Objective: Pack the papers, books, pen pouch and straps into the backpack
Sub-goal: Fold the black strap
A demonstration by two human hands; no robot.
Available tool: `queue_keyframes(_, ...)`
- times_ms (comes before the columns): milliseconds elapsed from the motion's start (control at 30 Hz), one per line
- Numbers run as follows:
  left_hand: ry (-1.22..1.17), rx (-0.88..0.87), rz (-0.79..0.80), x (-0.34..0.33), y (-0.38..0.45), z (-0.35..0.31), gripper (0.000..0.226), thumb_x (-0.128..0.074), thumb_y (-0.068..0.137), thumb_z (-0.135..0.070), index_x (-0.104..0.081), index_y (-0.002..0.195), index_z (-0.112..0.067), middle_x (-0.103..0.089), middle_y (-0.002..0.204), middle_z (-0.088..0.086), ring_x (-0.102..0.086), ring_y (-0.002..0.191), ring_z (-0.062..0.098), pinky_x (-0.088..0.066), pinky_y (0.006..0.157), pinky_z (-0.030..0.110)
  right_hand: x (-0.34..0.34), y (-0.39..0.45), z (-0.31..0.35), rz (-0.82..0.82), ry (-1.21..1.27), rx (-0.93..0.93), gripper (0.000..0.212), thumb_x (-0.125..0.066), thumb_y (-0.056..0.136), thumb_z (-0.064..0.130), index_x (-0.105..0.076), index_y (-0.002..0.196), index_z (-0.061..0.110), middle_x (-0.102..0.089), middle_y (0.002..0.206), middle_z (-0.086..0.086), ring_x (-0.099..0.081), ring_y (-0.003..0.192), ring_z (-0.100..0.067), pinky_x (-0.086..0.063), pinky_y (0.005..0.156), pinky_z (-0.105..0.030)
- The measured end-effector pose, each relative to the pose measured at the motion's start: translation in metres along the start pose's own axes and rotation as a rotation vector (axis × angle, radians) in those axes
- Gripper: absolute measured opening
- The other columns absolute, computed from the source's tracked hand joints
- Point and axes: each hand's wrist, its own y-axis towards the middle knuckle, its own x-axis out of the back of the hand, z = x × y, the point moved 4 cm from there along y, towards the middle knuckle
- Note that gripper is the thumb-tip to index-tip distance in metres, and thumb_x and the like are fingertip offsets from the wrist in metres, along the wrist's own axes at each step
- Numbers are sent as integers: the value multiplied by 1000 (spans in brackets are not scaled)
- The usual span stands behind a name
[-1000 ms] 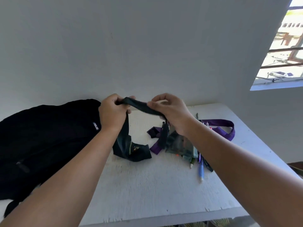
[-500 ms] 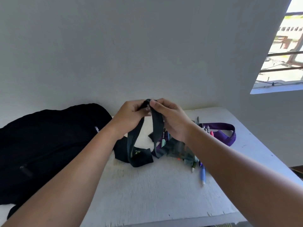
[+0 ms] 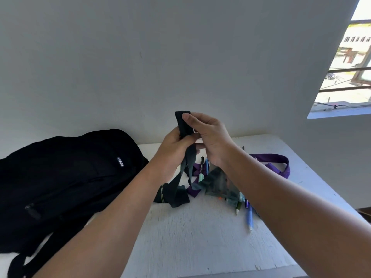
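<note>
The hands have lifted the black strap [image 3: 183,125] higher than before. The right hand [image 3: 208,135] is pinching its folded top, and the left hand [image 3: 175,145] is gripping it below.

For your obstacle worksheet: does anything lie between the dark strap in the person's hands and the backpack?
Nothing visible does. Both hands, left and right, hold the dark strap above the table; the backpack lies alongside, its zip apparently closed.

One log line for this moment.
left hand: grips black strap | right hand: pinches strap fold | backpack: on table, zipped
</note>
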Motion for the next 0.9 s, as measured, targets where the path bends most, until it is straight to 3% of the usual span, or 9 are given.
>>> queue_keyframes(133, -110, -16, -100, 3, 6, -3, 28, -43, 108, -12, -66, 122, -7, -74, 102, 19, -70, 91, 34, -55, 95, 58, -1, -4, -1, -64, 7, 17, 18, -71, 99, 23, -80, 107, 10, -80, 100, -14, -75, 82, -22, -58, 57, -31)
queue_keyframes(233, -131, -42, -111, 4, 9, -10, 27, -43, 107, -8, -66, 122, -7, -74, 94, 13, -69, 83, 28, -57, 79, 41, 1, -4, 1, -77, 30, 44, 19, -71, 99, 18, -78, 106, 3, -78, 98, -17, -75, 84, -21, -61, 65, -34)
queue_keyframes(367, 17, -28, -14, 5, 11, -9, 26, -63, 100, -9, -60, 126, -7, -74, 100, 18, -73, 88, 30, -60, 85, 43, 2, -1, 6, -26, 59, 15, 22, -71, 99, 27, -77, 111, 10, -75, 111, -23, -71, 85, -29, -49, 59, -34)
queue_keyframes(433, 116, 34, 30, 8, 10, -4, 24, -62, 99, -7, -60, 124, -7, -75, 96, 18, -74, 85, 31, -60, 87, 44, 4, 2, 12, -40, 69, 20, 17, -70, 99, 31, -77, 107, 17, -75, 104, -13, -70, 87, -19, -50, 58, -26)
queue_keyframes(500, 285, 99, 104, 10, 7, 5, 21, -57, 102, -7, -63, 122, -8, -75, 91, 14, -74, 82, 29, -60, 86, 42, 4, 6, 20, -55, 122, 58, 12, -69, 100, 28, -77, 104, 19, -73, 99, 0, -67, 93, -12, -55, 71, -21)
queue_keyframes(600, 409, 190, 196, 15, -1, 26, 20, -51, 104, -15, -67, 113, -9, -71, 84, 14, -72, 85, 24, -53, 85, 33, 6, 13, 29, -99, 260, 75, 9, -69, 100, 22, -77, 101, 16, -71, 93, 0, -63, 92, -18, -55, 96, -36)
queue_keyframes(667, 537, 186, 147, 27, -2, 37, 16, -52, 101, -14, -68, 103, -10, -68, 79, 15, -70, 85, 21, -49, 82, 29, 14, 17, 33, -171, 338, 86, 8, -67, 102, 18, -75, 100, 15, -69, 95, -2, -62, 92, -20, -55, 100, -40)
queue_keyframes(800, 652, 110, -83, 69, 1, 30, 15, -57, 92, -14, -64, 80, -12, -63, 67, 2, -63, 76, 20, -47, 82, 39, 52, 24, 24, -430, 474, 60, 12, -60, 106, 15, -68, 98, 15, -69, 97, -4, -68, 95, -20, -56, 104, -41)
queue_keyframes(900, 657, 87, -56, 87, 0, 1, 18, -61, 83, -25, -60, 65, -23, -59, 63, 1, -66, 68, 23, -47, 74, 38, 84, 26, 10, -616, 576, 15, 15, -56, 108, 13, -65, 96, 15, -70, 100, -6, -71, 96, -20, -56, 104, -45)
